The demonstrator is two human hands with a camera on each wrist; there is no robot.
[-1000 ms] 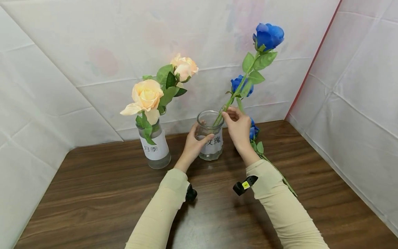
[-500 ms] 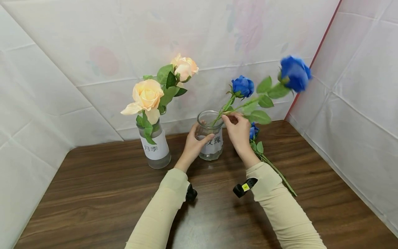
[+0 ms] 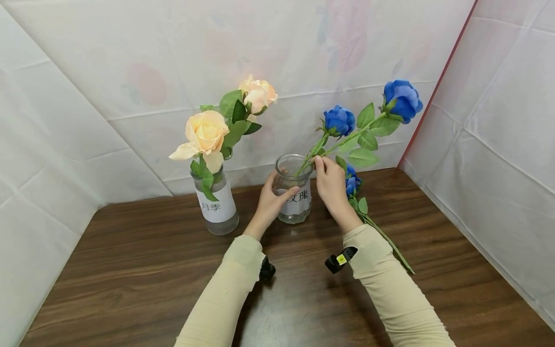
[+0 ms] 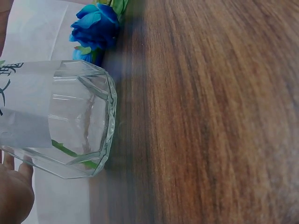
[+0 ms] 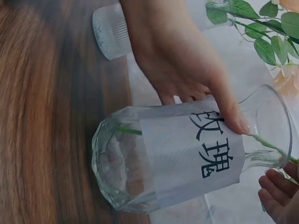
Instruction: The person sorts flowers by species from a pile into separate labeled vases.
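Note:
My left hand (image 3: 272,200) grips a clear glass vase (image 3: 294,219) with a white paper label, its thumb across the label in the right wrist view. Two blue roses have their stems in the vase: an upright one (image 3: 339,120) at the back and a longer one (image 3: 403,101) leaning right over the rim. At the rim my right hand (image 3: 334,185) has its fingertips at the leaning rose's stem, seemingly pinching it; the contact is partly hidden. One stem end (image 4: 65,149) shows inside the glass near the base in the left wrist view.
Another labelled glass vase (image 3: 221,227) with two peach roses (image 3: 205,131) stands to the left. More blue rose (image 3: 353,185) lies on the wooden table (image 3: 143,284) behind my right forearm, its stems pointing toward me. White cloth walls (image 3: 143,43) enclose the table.
The longer blue rose has swung down to the right from a steeper lean, then settled. My right hand has shifted slightly right at the rim. My left hand stays on the vase.

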